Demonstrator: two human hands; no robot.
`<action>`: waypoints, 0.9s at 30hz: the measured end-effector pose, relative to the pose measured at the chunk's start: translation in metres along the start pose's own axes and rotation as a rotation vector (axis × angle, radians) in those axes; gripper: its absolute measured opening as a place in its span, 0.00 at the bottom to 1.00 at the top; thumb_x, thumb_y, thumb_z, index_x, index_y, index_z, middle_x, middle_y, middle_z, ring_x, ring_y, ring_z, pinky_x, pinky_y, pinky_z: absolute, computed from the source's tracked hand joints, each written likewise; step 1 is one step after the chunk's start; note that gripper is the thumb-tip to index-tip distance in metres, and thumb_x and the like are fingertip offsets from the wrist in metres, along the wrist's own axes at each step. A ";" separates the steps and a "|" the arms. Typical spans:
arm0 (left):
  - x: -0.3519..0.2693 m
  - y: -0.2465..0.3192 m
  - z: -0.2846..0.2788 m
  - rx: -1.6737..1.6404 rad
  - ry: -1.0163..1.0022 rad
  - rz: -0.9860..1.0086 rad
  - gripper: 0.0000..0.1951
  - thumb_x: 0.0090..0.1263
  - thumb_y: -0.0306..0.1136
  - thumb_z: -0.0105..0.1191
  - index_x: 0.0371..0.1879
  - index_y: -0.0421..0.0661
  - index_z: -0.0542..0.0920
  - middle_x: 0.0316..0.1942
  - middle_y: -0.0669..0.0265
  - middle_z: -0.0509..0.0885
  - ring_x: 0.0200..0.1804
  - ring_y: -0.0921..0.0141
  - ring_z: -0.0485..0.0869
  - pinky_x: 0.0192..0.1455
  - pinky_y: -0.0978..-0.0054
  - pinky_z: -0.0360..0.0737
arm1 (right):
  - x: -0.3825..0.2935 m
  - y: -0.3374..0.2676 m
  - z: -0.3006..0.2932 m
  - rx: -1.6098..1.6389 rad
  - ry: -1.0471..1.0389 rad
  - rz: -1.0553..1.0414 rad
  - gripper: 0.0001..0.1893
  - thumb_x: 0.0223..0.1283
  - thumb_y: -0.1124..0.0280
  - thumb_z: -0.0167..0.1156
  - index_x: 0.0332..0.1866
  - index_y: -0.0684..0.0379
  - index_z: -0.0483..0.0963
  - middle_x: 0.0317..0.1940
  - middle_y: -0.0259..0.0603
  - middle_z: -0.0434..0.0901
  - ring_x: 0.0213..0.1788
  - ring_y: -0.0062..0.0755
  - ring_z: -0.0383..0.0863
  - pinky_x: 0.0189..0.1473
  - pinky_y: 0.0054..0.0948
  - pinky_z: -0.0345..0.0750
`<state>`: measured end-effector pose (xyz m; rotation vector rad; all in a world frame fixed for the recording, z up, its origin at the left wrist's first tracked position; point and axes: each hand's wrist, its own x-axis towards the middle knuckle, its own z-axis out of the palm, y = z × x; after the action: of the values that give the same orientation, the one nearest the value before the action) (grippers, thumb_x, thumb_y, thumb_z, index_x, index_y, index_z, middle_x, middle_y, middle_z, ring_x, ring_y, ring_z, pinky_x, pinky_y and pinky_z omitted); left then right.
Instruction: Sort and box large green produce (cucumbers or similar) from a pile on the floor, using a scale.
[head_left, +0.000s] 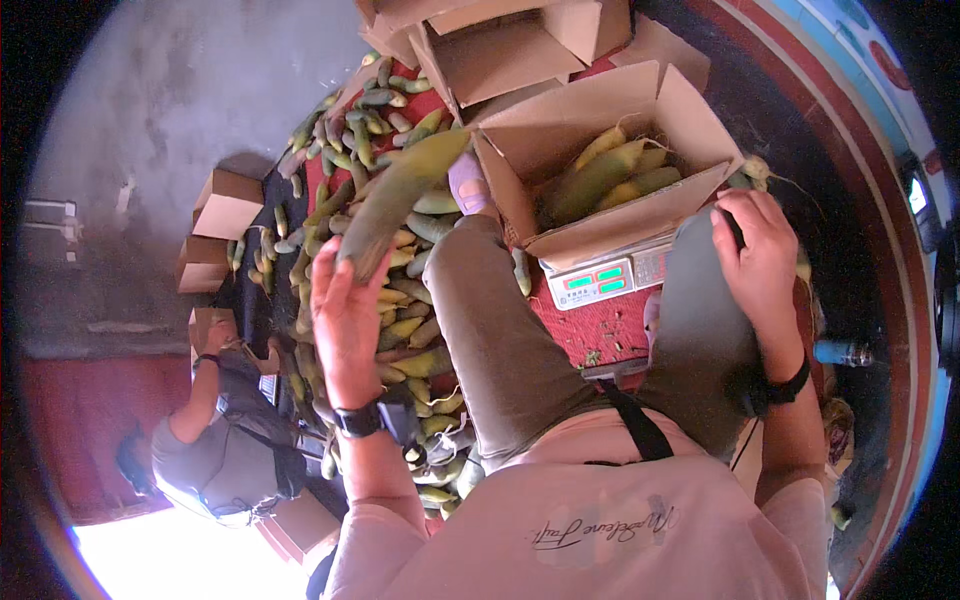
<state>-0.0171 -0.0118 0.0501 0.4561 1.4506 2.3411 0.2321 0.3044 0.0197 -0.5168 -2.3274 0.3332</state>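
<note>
My left hand (346, 300) holds a large green radish (397, 199) by its lower end; the radish slants up to the right, its yellow-green tip near the wall of an open cardboard box (581, 101). Several green radishes (600, 172) with thin roots lie in that box. The box rests on a digital scale (592, 283) with lit green displays. My right hand (757, 240) lies on my right knee beside the box, its fingers bent, with nothing seen in it. A big heap of green radishes (409, 330) spreads beside my left leg.
Empty cardboard boxes (499, 64) stand beyond the filled one. Another person (225, 450) works at the left near small cartons (227, 204). A plastic bottle (844, 352) lies at the right. Plant scraps litter the red mat (600, 330) between my feet.
</note>
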 end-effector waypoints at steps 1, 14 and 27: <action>0.005 -0.005 0.013 -0.008 -0.033 -0.036 0.14 0.67 0.21 0.48 0.51 0.39 0.69 0.52 0.52 0.74 0.58 0.55 0.74 0.65 0.49 0.68 | -0.001 0.001 0.000 -0.001 0.010 0.004 0.06 0.50 0.74 0.62 0.33 0.62 0.74 0.33 0.45 0.78 0.37 0.47 0.78 0.41 0.38 0.74; 0.064 -0.142 0.097 -0.139 -0.348 -0.359 0.18 0.66 0.25 0.51 0.55 0.45 0.69 0.49 0.64 0.74 0.56 0.59 0.74 0.63 0.44 0.68 | -0.005 0.009 -0.003 0.044 0.020 0.024 0.06 0.50 0.73 0.62 0.31 0.61 0.73 0.30 0.44 0.77 0.35 0.46 0.77 0.37 0.39 0.74; 0.066 -0.159 0.117 0.411 -0.312 -0.593 0.25 0.66 0.32 0.53 0.62 0.44 0.66 0.57 0.62 0.71 0.59 0.67 0.69 0.60 0.59 0.66 | -0.004 0.007 -0.003 0.046 0.035 -0.001 0.06 0.50 0.73 0.61 0.31 0.61 0.73 0.30 0.44 0.76 0.35 0.46 0.77 0.38 0.39 0.74</action>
<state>-0.0039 0.1765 -0.0380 0.3998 1.6305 1.4514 0.2386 0.3088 0.0163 -0.4953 -2.2807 0.3736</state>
